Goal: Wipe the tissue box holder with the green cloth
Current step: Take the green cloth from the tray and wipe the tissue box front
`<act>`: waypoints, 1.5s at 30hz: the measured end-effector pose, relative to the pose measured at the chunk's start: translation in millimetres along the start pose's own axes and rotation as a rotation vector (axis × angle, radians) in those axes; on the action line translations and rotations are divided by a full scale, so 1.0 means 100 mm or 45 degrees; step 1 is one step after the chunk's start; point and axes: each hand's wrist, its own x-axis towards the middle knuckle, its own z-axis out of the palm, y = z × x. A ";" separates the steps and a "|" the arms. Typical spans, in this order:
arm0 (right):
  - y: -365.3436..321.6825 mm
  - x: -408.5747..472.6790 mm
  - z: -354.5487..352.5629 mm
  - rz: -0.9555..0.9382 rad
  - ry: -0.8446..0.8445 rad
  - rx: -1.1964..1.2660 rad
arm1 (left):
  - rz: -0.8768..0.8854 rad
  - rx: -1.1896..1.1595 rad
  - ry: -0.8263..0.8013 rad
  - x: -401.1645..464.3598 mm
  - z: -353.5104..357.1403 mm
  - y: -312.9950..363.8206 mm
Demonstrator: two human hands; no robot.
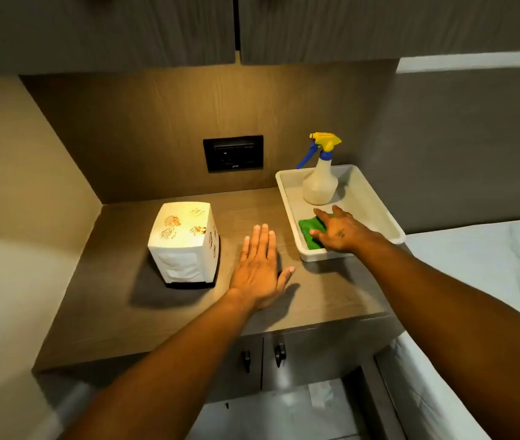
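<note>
Two bare forearms reach in from the bottom edge, elbows cut off. Left hand (257, 271) lies flat, fingers spread, palm down on the grey-brown wood-grain worktop (119, 319) near its front edge, grasping nothing. Right hand (339, 231) reaches into the shallow white plastic tray (376, 204) at the worktop's right edge, fingers on the folded green cloth (309, 231); the hand covers much of the cloth, so whether it grips cannot be told. White square tissue box holder with gold motifs (185, 239) stands upright left of centre, apart from both hands. Translucent spray bottle with yellow-and-blue trigger (320, 182) stands in the tray's back part. Black wall socket (233, 153) on the lit back panel, detail murky. Cabinet doors below, knobs dim.
</note>
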 end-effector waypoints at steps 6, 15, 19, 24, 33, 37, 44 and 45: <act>-0.08 0.29 0.14 0.068 -0.279 -0.102 | -0.080 -0.046 -0.155 0.12 0.15 -0.08; -0.12 0.43 0.19 0.032 -0.241 -0.252 | -0.146 -0.060 -0.165 0.11 0.26 -0.07; -0.17 0.42 0.19 0.038 -0.157 -0.196 | -0.142 -0.055 -0.192 0.12 0.23 -0.06; -0.18 0.36 -0.03 -0.011 0.004 -0.087 | -0.164 0.008 -0.145 0.15 0.03 -0.04; -0.81 0.05 -0.81 -0.351 0.232 0.154 | -0.086 0.035 0.246 -0.03 -0.82 -0.06; -1.19 -0.09 -0.92 -0.455 0.233 0.337 | -0.067 0.075 0.377 -0.18 -1.22 -0.18; -1.66 -0.21 -0.80 -0.658 0.208 0.401 | -0.300 0.082 0.372 -0.72 -1.55 -1.17; -1.70 -0.20 -0.77 -0.657 0.215 0.420 | -0.319 0.066 0.327 -0.79 -1.54 -1.32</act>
